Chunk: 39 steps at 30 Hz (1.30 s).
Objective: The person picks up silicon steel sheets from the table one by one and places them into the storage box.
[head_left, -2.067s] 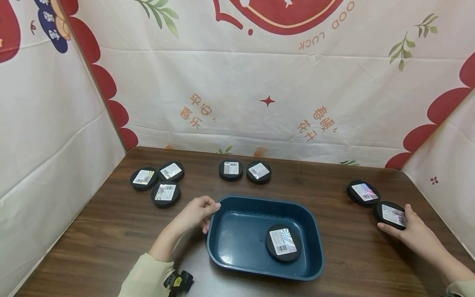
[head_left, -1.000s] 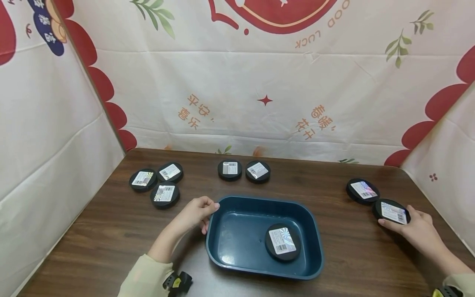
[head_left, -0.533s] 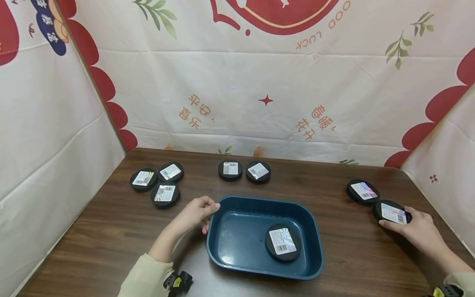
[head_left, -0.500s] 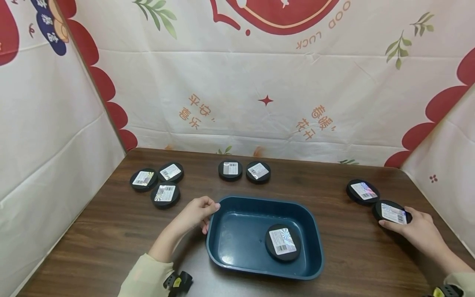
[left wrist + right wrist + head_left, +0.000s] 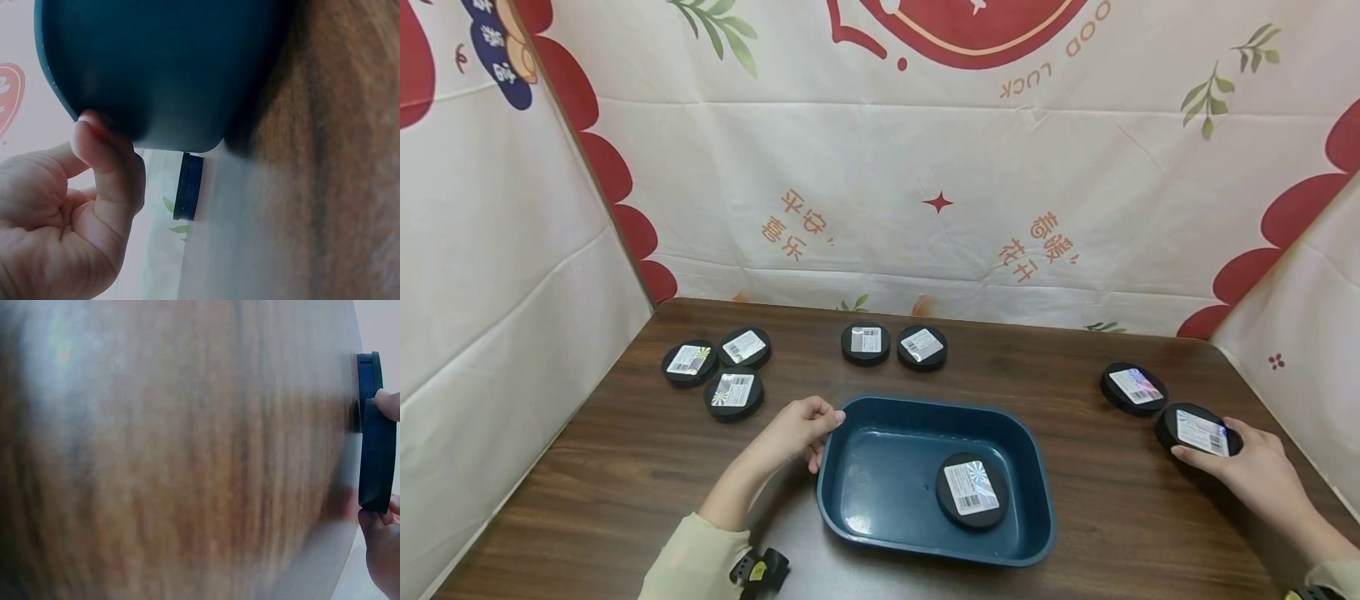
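Note:
My left hand point(image 5: 801, 433) pinches the upper left corner of a blue rectangular plastic tray point(image 5: 880, 554), thumb on the rim. Inside the tray, toward its right, lies a flat round black case point(image 5: 972, 492) with a white barcode label. At the far right my right hand point(image 5: 1262, 471) grips another labelled black case point(image 5: 1201, 432) by its edge, thumb on the near side and fingers on the far side. In the right wrist view this held case point(image 5: 378, 456) overlaps a second case point(image 5: 367, 365) behind it, which the head view shows lying to the upper left point(image 5: 1133, 388).
Three black cases point(image 5: 733, 393) sit clustered at the back left of the brown wooden table point(image 5: 625, 483). Two more point(image 5: 922, 347) lie side by side behind the tray. A white printed cloth point(image 5: 850, 150) hangs along the back and both sides.
My right hand has shifted slightly to the right with the black case, after small moves near the same spot. The left hand and the tray have stayed in place.

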### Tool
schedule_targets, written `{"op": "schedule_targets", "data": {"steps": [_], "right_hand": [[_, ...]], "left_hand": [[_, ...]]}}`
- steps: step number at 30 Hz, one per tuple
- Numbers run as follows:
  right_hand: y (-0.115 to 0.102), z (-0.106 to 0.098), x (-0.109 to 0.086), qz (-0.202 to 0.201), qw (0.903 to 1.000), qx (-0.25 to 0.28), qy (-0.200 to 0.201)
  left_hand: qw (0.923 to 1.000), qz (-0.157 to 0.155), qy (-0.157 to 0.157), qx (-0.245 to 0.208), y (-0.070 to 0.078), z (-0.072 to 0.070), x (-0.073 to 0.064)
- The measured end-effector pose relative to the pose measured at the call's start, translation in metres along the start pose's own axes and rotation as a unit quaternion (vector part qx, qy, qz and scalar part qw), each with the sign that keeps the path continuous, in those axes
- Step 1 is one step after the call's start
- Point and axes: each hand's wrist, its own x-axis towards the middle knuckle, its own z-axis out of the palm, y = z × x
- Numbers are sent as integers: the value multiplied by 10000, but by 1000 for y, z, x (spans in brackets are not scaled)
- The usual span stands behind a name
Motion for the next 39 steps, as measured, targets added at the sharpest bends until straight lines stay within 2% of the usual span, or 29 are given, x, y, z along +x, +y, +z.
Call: {"op": "schedule_targets", "data": {"steps": [21, 29, 39], "right_hand": [[-6, -4, -9, -207, 9997, 37, -90], [-11, -4, -14, -262, 9996, 101, -2], [-16, -6, -19, -252, 9996, 140, 21]], "left_hand": [[10000, 3, 16, -69, -2, 1, -2], [10000, -20, 69, 40, 3, -1, -2], [9999, 17, 29, -99, -2, 0, 1]]}}
